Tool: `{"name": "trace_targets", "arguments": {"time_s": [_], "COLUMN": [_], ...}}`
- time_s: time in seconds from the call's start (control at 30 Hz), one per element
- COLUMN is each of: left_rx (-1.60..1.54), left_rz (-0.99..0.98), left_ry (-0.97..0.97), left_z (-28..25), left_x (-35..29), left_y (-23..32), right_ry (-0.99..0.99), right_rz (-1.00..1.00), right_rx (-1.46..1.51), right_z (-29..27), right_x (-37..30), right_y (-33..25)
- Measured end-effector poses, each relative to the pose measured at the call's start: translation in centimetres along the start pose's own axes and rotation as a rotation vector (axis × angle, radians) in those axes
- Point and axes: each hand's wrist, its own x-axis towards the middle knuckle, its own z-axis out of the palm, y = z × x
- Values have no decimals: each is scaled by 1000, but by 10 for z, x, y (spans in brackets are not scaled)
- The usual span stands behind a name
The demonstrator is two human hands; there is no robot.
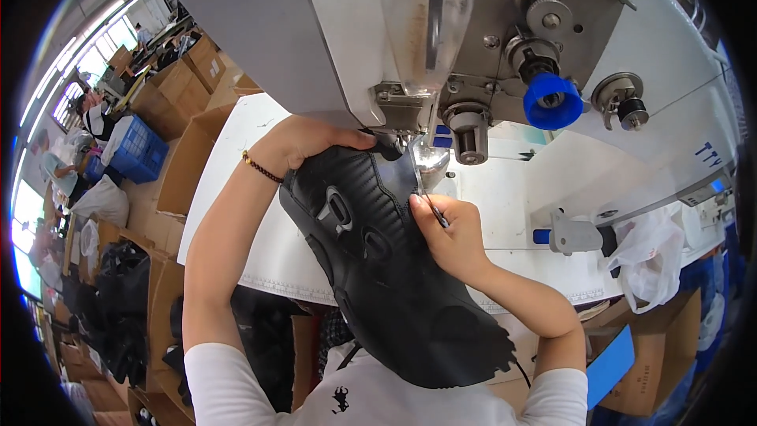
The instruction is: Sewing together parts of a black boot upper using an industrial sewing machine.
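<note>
Now | left hand (311, 142) grips black shoe upper (386, 268) | right hand (449, 233) pinches thin tool (434, 211) | needle hidden behind machine head (441, 39)

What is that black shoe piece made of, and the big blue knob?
The black shoe piece looks like matte leather or imitation leather, since it bends softly and shows stitched ridges. The blue knob looks like smooth, glossy plastic with a ribbed edge.
</note>
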Motion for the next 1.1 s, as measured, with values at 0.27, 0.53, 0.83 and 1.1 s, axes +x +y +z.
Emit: {"name": "trace_targets", "arguments": {"time_s": [0.27, 0.53, 0.83, 1.1], "left_rx": [343, -44, -24, -33], "left_rz": [1051, 914, 1055, 1006], "left_ry": [463, 527, 572, 606], "left_z": [19, 49, 50, 48], "left_x": [-55, -50, -40, -36], "left_y": [-79, -98, -111, -102], "right_ry": [-223, 233, 268, 267], "right_rz": [175, -23, -87, -81], "right_rx": [270, 192, 126, 136], "right_z": [-2, 48, 51, 45], "right_x": [6, -15, -15, -1], "right_y": [18, 17, 24, 16]}}
